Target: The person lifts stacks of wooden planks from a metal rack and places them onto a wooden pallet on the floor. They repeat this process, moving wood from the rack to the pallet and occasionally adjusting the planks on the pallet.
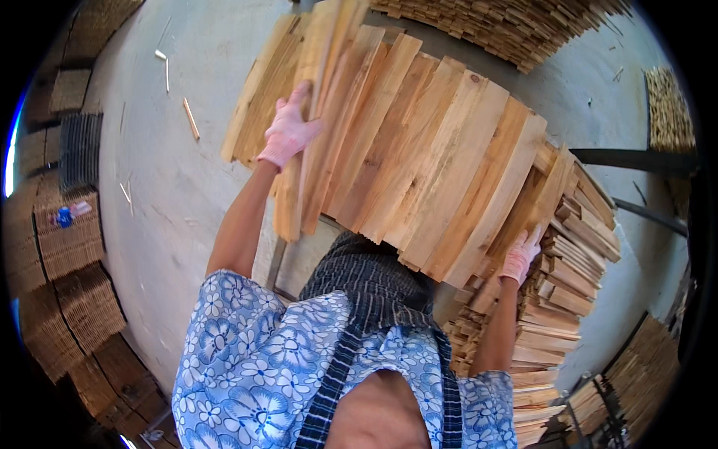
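Pink gloves cover both my hands. At the left end of a row of long wooden boards (441, 165), my left hand (290, 135) lies against slanted boards (323, 60) that are smeared by motion; its thumb stands apart from the stretched fingers. To the right, my right hand (521, 256) is at the near end of a narrow board (552, 183), fingers bent around its end as far as I can see. That board leans over the edge of a piled stack of wood strips (572, 262). The underside of my right hand's grip is hidden.
Brown stacks (71, 232) line the left side, with a blue object (64, 217) on one. More wood is piled at the far side (501, 26) and right (668, 108). Dark metal bars (636, 159) jut in from the right. Thin slivers (191, 118) lie on the grey floor.
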